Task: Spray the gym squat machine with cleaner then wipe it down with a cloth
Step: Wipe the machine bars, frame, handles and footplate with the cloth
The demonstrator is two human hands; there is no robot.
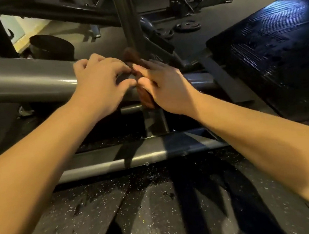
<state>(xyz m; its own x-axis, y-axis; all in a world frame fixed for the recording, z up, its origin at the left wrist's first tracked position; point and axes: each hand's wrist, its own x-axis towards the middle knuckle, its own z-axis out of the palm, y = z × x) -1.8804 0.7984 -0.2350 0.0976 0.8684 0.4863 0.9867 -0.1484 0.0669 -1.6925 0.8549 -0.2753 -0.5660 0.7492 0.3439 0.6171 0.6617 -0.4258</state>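
Cloth [146, 98], one, sits under the right hand [166, 90], fingers [150, 67] straight; left hand [99, 84] pinches it.

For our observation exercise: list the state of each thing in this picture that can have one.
Cloth: bunched, draped over the tube.
Right hand: fingers straight, pressing the cloth.
Left hand: fingers bent, at the cloth's edge; grip unclear.
Weight plates: flat on the floor.

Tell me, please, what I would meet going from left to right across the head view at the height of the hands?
Thick grey frame tube → left hand → brown cloth → right hand → black ribbed platform.
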